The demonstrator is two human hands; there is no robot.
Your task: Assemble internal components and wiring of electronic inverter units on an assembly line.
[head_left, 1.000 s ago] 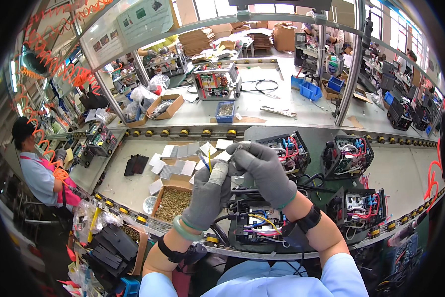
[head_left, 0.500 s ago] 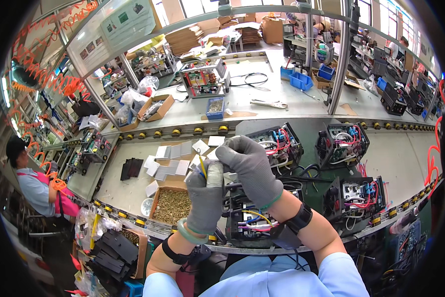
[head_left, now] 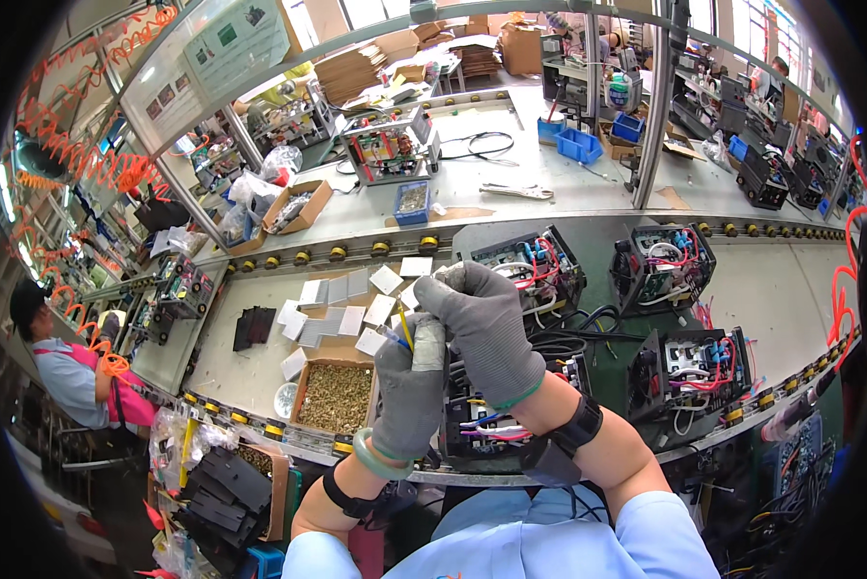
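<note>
Both my hands wear grey gloves and are raised close together above the near edge of the work line. My left hand (head_left: 409, 391) is closed, with a thin yellow wire (head_left: 405, 328) sticking up from its fingers and a bit of blue beside it. Its thumb is wrapped in pale tape. Pinched shut just to the right is my right hand (head_left: 486, 323); whatever lies between its fingertips is hidden. Beneath my hands sits an opened black device (head_left: 486, 439) with coloured wires, partly covered by them.
Opened black devices (head_left: 663, 265) with red and white wires stand right. At left lie white and grey plates (head_left: 344, 289), black sheets (head_left: 254, 328) and a box of small brass-coloured parts (head_left: 335, 400). A person (head_left: 71, 372) sits far left. Metal posts (head_left: 657, 125) rise behind.
My hands stay together, and the left one has shifted slightly right with the yellow wire. The whole view has moved a little.
</note>
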